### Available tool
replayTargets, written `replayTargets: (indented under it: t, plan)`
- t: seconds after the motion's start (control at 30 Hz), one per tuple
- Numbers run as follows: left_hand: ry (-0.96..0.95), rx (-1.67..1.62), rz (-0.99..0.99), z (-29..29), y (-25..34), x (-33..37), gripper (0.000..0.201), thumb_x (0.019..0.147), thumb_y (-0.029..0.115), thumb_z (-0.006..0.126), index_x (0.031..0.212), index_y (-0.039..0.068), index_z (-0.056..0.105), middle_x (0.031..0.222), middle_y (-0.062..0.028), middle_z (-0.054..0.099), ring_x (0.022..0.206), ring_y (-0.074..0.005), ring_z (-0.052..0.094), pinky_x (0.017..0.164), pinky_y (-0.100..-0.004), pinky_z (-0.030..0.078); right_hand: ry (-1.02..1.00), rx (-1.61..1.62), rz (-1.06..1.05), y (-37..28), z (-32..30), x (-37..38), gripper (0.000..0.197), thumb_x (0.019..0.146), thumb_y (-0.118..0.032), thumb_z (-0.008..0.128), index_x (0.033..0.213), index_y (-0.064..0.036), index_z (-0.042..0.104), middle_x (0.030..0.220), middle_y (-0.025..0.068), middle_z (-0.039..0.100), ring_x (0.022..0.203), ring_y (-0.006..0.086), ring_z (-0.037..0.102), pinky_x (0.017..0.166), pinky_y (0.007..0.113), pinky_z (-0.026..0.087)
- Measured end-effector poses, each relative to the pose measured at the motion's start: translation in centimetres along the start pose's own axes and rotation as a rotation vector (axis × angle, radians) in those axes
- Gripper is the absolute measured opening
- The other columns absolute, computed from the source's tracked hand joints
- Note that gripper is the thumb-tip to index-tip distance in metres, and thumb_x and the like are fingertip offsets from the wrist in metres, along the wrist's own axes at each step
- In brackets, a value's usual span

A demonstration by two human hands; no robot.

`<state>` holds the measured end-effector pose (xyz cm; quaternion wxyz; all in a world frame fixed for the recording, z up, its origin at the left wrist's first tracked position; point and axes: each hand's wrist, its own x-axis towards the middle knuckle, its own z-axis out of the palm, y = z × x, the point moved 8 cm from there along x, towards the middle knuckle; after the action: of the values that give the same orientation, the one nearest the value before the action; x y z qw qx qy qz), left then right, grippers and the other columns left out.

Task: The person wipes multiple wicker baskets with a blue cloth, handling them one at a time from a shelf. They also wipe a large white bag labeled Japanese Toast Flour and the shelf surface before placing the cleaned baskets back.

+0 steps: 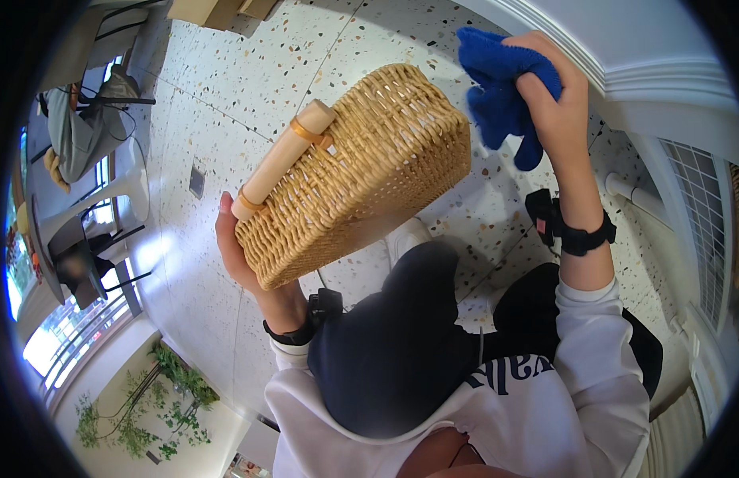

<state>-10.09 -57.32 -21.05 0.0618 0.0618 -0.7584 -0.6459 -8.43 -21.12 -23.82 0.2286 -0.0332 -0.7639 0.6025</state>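
Note:
My left hand (240,253) grips the near end of a woven wicker basket (369,171) and holds it tilted in the air above the floor. A pale wooden handle (283,159) with two tan straps runs along the basket's upper left edge. My right hand (554,88) is raised to the right of the basket and is shut on a bunched blue cloth (497,88), which hangs close to the basket's far right corner. Both wrists carry black bands. My white sleeves and dark trousers fill the lower middle.
Speckled terrazzo floor (250,72) lies below. A white moulded wall or doorframe (664,80) runs along the right. At the far left stand a white table base (122,187) and dark chairs, with a seated person (78,127). Green plants (158,402) line a window at lower left.

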Motion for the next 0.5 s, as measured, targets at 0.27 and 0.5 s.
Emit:
replayTargets:
  t: [0.27,0.5]
  plan:
    - [0.057,-0.037,-0.008,-0.9,-0.6,0.3,0.047,0.096,0.032,0.045,0.073,-0.006,0.063,0.064,-0.0140,0.063,0.056,-0.0158,0.057,0.058,-0.0268,0.047,-0.011,-0.040,0.076,-3.5,5.6,-1.3,0.036,0.088,-0.038,0.063,0.095,-0.0029,0.062,0.088,0.0127,0.062,0.077,0.0314,0.061,0.071,0.035,0.048]
    - [0.145,-0.131,-0.018,0.1,0.7,0.1,0.057,0.096,0.038,0.041,0.069,-0.009,0.060,0.062,-0.0184,0.062,0.055,-0.0207,0.058,0.058,-0.0317,0.049,-0.088,0.079,0.604,8.7,7.8,-6.0,0.043,0.095,-0.044,0.050,0.100,-0.0020,0.060,0.088,0.0174,0.065,0.083,0.0303,0.063,0.075,0.037,0.048]
